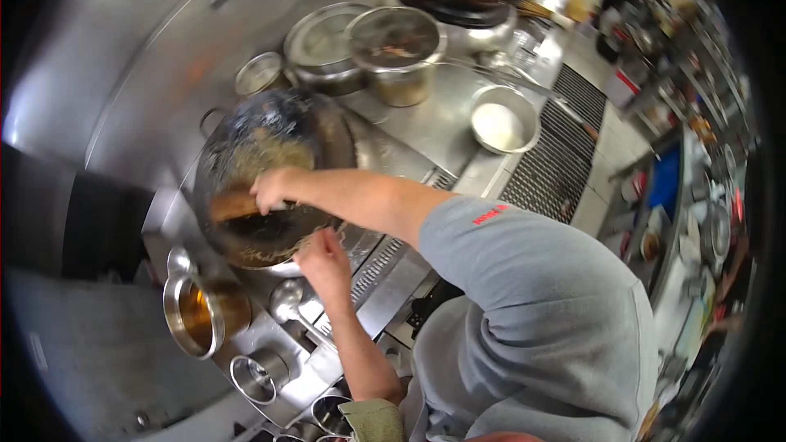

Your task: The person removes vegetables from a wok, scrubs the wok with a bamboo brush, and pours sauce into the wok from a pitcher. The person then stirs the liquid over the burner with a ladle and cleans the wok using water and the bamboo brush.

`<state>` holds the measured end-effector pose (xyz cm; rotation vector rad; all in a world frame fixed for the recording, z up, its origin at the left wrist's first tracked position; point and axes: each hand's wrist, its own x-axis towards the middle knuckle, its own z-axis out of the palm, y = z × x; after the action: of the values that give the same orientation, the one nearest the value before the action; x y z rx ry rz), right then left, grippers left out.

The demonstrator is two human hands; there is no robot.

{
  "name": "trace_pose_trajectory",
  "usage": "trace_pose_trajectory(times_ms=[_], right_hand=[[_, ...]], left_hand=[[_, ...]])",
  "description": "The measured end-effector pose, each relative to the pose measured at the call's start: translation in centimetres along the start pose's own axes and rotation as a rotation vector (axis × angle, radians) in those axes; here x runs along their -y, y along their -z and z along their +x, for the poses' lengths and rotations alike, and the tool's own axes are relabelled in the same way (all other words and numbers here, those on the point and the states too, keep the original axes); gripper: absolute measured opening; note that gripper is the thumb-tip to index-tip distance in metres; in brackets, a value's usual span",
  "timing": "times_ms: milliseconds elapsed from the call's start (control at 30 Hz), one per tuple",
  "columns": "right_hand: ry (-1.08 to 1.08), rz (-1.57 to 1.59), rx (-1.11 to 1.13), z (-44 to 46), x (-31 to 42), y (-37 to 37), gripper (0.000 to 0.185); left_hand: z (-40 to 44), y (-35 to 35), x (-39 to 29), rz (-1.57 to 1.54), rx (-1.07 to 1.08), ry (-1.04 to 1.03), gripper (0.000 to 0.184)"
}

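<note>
A large dark wok [336,135] sits tilted on the stove, its inside wet and streaked with pale yellowish patches. My right hand [274,188] reaches over the wok, closed around a brown, flat, brush-like tool [233,206], blurred by motion; its exact kind is unclear. At the near rim, my left hand [323,260] is closed, with frayed pale strands beside it. What those fingers grip is hidden. A metal ladle [286,299] lies close to the left forearm.
A pot of amber liquid [217,329] and a small metal pot [255,378] stand at lower left. Beyond the wok are stacked metal bowls [327,74] and a deep pot [405,86]. A bowl of white contents [505,146] sits near a black grated mat [544,180].
</note>
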<state>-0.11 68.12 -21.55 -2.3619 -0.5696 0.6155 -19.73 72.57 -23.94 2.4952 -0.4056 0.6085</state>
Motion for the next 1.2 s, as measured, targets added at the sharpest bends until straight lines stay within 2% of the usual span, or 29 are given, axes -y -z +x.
trace_pose_trajectory(times_ms=[67,100,167,200,233,267,300,367,433,467,500,533,600,667,700,800,867,900,933,1000,1067,1100,1133,1200], right_hand=[[0.022,-0.088,0.139,-3.4,1.4,-0.2,0.072],[0.01,-0.081,0.126,-4.4,1.1,0.0,0.072],[0.134,-0.383,0.395,-5.7,0.1,0.6,0.071],[0.233,-0.523,0.368,-6.5,-1.0,1.0,0.068],[0.038,-0.459,0.446,-7.8,-1.7,2.0,0.061],[-0.091,-0.454,0.439,-11.4,-1.1,4.1,0.055],[-0.055,-0.571,0.431,-11.0,-2.8,4.9,0.05],[-0.012,-0.864,0.315,-15.5,-1.7,7.9,0.043],[-0.122,-0.935,0.144,-17.5,-1.9,9.7,0.044],[-0.11,-0.918,0.02,-18.5,-2.7,10.5,0.049],[-0.126,-0.889,0.088,-20.7,-1.0,12.1,0.054],[-0.154,-0.791,-0.025,-21.7,-1.6,12.9,0.059],[-0.172,-0.735,-0.101,-24.9,-1.0,14.2,0.062],[-0.299,-0.357,-0.25,-30.6,0.8,13.5,0.065],[-0.232,-0.33,-0.328,-30.8,-2.8,13.3,0.065],[-0.132,-0.114,-0.42,-34.6,-8.9,9.0,0.066],[-0.179,-0.094,-0.501,-38.0,-10.5,3.4,0.067],[-0.249,0.106,-0.477,-38.3,-13.3,0.1,0.067],[-0.226,0.269,-0.524,-38.6,-15.2,-3.3,0.065],[-0.473,0.409,-0.505,-41.0,-11.9,-6.7,0.065],[-0.462,0.396,-0.678,-37.3,-16.8,-12.0,0.068],[-0.538,0.328,-0.71,-36.8,-16.7,-12.5,0.066],[-0.603,0.372,-0.659,-37.1,-15.9,-11.9,0.064],[-0.579,0.353,-0.66,-35.0,-18.0,-12.6,0.059]], left_hand=[[-0.2,0.6,-0.2,-0.081,0.009,0.07,0.01],[-0.4,0.8,-0.4,-0.088,0.018,0.054,0.01],[-0.9,1.1,-0.8,-0.15,-0.04,0.036,0.014],[-1.5,1.4,-0.6,-0.15,-0.04,0.028,0.014],[-1.8,1.3,-0.6,-0.135,-0.039,-0.028,0.017],[-2.0,1.4,-0.7,-0.119,-0.035,-0.076,0.02],[-2.1,1.7,-0.8,-0.111,-0.028,-0.132,0.025],[-2.1,2.5,-1.4,-0.107,-0.002,-0.135,0.027],[-2.3,3.2,-1.9,-0.078,0.035,-0.166,0.03],[-2.5,3.4,-1.9,-0.057,0.047,-0.186,0.031],[-2.7,3.1,-1.2,-0.025,0.054,-0.205,0.033],[-2.8,3.1,-1.1,-0.024,0.071,-0.181,0.034],[-2.9,3.3,-1.2,-0.025,0.066,-0.158,0.031],[-3.2,2.7,-0.8,-0.014,0.045,-0.148,0.029],[-3.4,2.5,-0.7,-0.005,0.025,-0.156,0.028],[-3.6,2.3,-0.8,-0.029,0.017,-0.115,0.025],[-3.6,2.0,-0.5,-0.117,-0.033,-0.165,0.023],[-3.7,1.9,-0.3,-0.083,-0.029,-0.167,0.022],[-3.8,1.6,-0.1,-0.048,-0.04,-0.208,0.021],[-3.7,0.9,0.1,-0.087,-0.043,-0.213,0.019],[-3.7,1.1,-0.2,0.0,0.013,-0.175,0.017],[-3.7,1.2,-0.6,0.019,0.047,-0.132,0.018],[-3.5,1.0,0.4,0.05,0.087,-0.145,0.018],[-3.1,1.2,1.1,0.049,0.111,-0.184,0.018]])
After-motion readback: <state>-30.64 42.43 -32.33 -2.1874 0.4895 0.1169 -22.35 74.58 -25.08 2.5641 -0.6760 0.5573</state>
